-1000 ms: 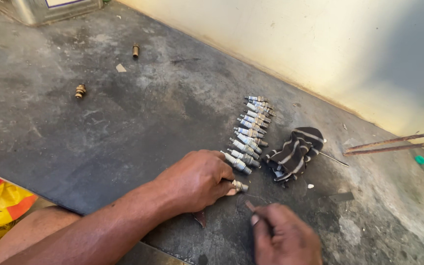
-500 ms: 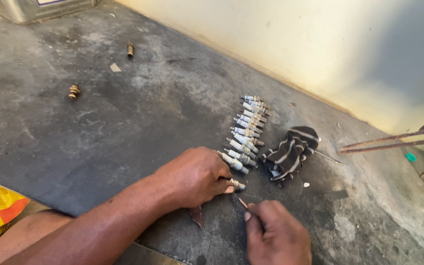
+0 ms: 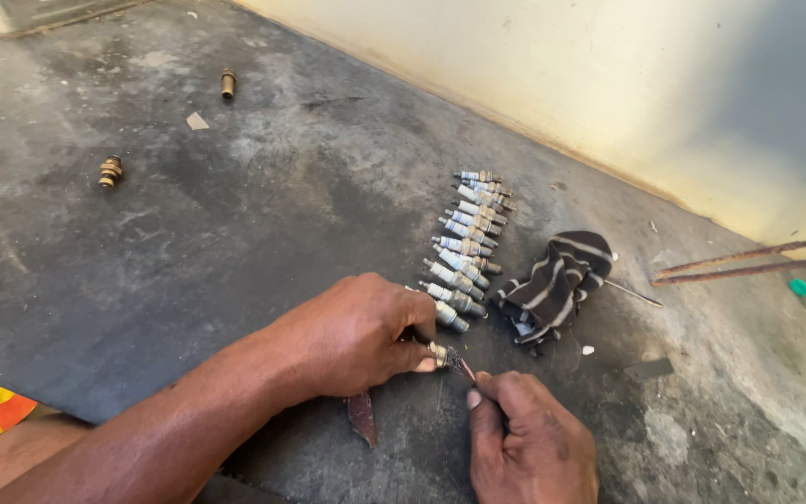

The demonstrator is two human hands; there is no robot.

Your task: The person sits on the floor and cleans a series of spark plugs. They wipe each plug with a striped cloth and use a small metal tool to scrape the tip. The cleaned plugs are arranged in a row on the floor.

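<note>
The left hand (image 3: 352, 336) has its grip clamped on a spark plug (image 3: 437, 354) beside the row of plugs (image 3: 466, 247) on the floor (image 3: 188, 243). The right hand (image 3: 534, 448) pinches what seems a thin pick (image 3: 464, 368) against the plug's tip.

Low in the frame, the left hand (image 3: 356, 336) pinches a spark plug (image 3: 437, 354) in its fingers (image 3: 419, 364), its tip touching a thin dark tool (image 3: 461, 366) gripped by the right hand (image 3: 534, 448). Just above, a row of spark plugs (image 3: 466, 245) lies on the concrete floor (image 3: 235, 224), beside a striped cloth (image 3: 552, 285). Two brass fittings (image 3: 110, 172) sit well apart at upper left. Rusty rods (image 3: 748, 261) enter from the right edge.
</note>
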